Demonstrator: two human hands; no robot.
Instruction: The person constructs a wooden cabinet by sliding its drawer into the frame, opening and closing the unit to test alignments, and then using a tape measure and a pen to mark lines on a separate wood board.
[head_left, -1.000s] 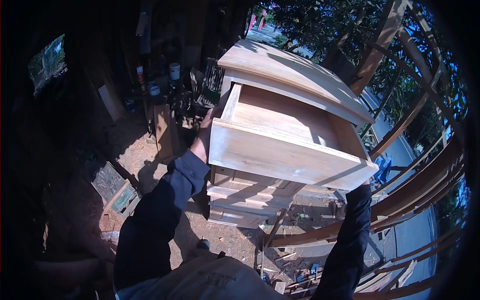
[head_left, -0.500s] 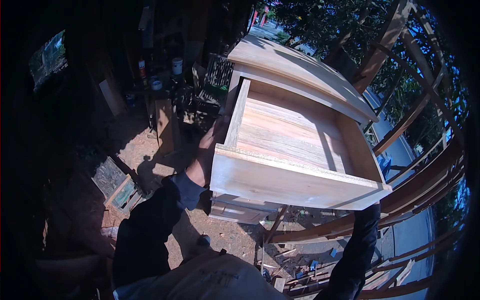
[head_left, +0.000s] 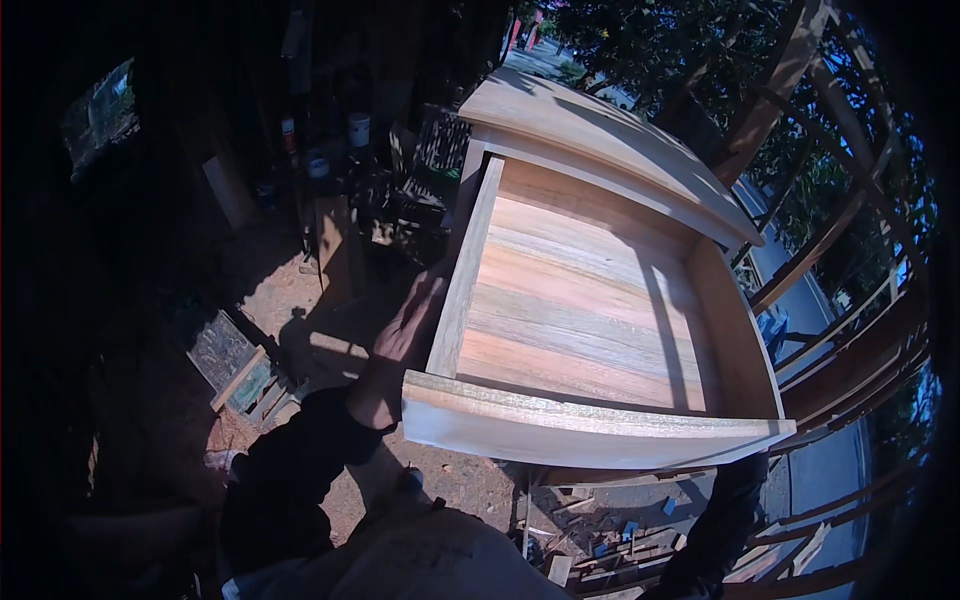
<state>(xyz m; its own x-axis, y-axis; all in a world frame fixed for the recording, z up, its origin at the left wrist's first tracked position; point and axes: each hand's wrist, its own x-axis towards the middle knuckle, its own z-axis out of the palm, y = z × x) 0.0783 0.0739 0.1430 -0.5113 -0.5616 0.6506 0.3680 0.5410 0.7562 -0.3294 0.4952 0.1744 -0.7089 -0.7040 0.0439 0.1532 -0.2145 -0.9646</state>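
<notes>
A wooden drawer of bare pale planks sticks far out of a wooden cabinet. Its front board faces me, tilted so that its top edge shows. Along the outside of the drawer's left wall lies my left hand, in shade; its fingers are hidden against or under the wood. My right sleeve reaches up to the right end of the front board from below. The right hand itself is out of sight behind that board.
Left of the cabinet, a small bucket and a red tube stand in shadow. A wooden crate-like piece lies on the dirt floor. Long timbers and slanting posts line the right. Wood scraps litter the ground below.
The drawer has come farther out of the cabinet toward me, and its front board has dropped lower in view. Both arms have moved toward me with it.
</notes>
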